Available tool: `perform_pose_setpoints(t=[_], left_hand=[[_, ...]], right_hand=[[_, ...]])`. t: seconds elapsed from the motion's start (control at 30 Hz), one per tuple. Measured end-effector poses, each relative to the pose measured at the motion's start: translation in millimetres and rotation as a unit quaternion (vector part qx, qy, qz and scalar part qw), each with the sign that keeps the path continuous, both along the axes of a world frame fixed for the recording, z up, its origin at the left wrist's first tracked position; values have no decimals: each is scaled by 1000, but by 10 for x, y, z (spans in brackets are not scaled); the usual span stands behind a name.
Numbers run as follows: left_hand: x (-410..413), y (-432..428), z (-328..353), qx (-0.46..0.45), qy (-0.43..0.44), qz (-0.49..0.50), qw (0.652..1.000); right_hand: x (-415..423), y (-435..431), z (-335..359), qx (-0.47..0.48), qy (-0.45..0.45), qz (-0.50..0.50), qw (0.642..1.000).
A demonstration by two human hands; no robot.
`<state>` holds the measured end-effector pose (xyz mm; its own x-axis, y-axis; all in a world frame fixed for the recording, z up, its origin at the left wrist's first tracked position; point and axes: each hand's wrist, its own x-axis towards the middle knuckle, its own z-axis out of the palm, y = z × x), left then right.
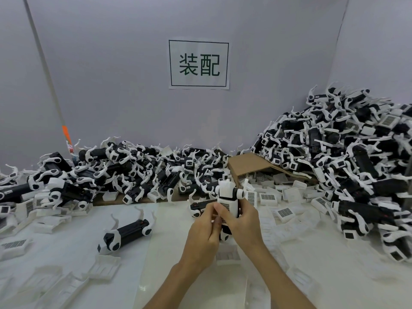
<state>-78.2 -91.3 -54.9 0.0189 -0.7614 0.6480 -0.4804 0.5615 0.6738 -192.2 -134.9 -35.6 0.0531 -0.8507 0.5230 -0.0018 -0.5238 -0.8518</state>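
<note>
White toy unit point(229, 198) stands upright, long axis vertical, clasped by left hand point(204, 233) and right hand point(243, 221).

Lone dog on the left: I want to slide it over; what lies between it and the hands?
Head view: only bare table from dog to left hand.

Both forearms point(274, 273) are bare to the frame's edge, as are the left grip point(201, 238) and right grip point(244, 226).

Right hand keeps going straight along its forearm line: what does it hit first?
Beyond the toy dog it holds, the right hand, pointing forward-left, would probably meet the back pile of toy dogs first. One view only, so the black body lying nearer may come sooner.
</note>
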Motion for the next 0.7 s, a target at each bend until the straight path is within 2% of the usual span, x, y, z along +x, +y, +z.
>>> perform_pose_setpoints(t=[0.37, 0.6, 0.7], left_hand=[[-27, -32, -10, 15, -8, 8, 1000], [7, -35, -21, 41, 6, 3, 999], [0, -24, 0, 64, 13, -31, 997]], right_hand=[[-32, -8, 26, -9, 13, -22, 1000], [-42, -34, 34, 58, -18, 53, 997], [-48, -31, 36, 67, -36, 64, 995]])
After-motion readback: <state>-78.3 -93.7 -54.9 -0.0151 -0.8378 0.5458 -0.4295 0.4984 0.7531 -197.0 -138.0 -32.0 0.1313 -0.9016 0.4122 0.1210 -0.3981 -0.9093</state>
